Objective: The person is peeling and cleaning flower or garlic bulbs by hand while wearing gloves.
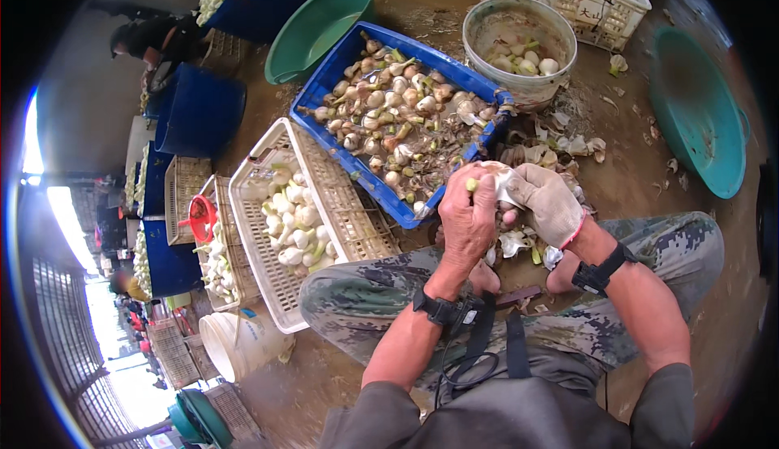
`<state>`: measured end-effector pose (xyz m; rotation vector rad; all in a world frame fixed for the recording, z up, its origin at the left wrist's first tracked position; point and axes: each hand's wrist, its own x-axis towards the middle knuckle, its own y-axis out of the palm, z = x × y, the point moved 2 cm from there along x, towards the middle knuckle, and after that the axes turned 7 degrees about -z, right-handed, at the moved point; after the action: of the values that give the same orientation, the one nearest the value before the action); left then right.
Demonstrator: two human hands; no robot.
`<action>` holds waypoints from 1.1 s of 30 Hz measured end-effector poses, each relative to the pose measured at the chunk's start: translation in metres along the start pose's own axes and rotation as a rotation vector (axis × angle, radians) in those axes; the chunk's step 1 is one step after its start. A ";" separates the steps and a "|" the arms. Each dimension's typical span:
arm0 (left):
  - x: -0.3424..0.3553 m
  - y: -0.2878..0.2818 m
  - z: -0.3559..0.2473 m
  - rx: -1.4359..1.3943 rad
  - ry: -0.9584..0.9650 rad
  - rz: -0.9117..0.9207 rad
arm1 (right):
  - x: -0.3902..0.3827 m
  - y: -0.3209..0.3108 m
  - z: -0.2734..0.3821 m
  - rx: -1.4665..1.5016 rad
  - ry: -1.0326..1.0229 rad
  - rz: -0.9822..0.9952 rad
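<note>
My bare left hand [469, 220] is closed round a garlic bulb [472, 184], whose cut greenish stem end pokes out by the thumb. My right hand [550, 204] wears a pale work glove and pinches a flap of white garlic skin [503, 180] at the bulb's other side. Most of the bulb is hidden by the fingers. Just beyond both hands stands a blue tray [324, 84] of unpeeled, soil-stained garlic bulbs [398, 96]. On the left a white plastic crate [260, 283] holds clean peeled bulbs [296, 222].
A white bucket [519, 92] with some bulbs stands behind the tray. Green basins [702, 116] lie at right and back left. Peeled skins [580, 147] litter the wet floor. Another crate [596, 19] of garlic is at the back right. People work among blue bins [199, 108] at far left.
</note>
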<state>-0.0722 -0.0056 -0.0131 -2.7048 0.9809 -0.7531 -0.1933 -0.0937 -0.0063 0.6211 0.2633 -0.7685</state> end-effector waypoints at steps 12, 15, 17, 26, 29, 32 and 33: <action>0.084 -0.166 0.089 -1.225 -0.552 -1.041 | 0.005 -0.007 0.001 -1.257 -0.182 0.025; 0.080 -0.158 0.077 -1.306 -0.596 -1.139 | -0.002 -0.012 -0.009 -1.542 -0.199 0.043; 0.096 -0.125 0.091 -1.025 -0.681 -1.017 | 0.000 -0.014 -0.011 -1.556 -0.146 0.067; 0.139 -0.019 0.208 1.092 -0.199 0.403 | 0.007 -0.008 -0.019 -1.525 -0.031 0.299; 0.132 -0.009 0.233 1.260 -0.070 0.307 | 0.007 -0.011 -0.023 -1.450 -0.134 0.280; 0.132 -0.028 0.247 1.127 -0.133 0.299 | 0.008 -0.006 -0.020 -1.422 -0.086 0.326; 0.137 -0.036 0.249 0.992 -0.200 0.274 | 0.011 -0.004 -0.020 -1.420 -0.099 0.333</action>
<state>0.1651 -0.0692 -0.1605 -1.7068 0.6476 -0.6500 -0.1890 -0.0898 -0.0288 -0.7057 0.5119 -0.1504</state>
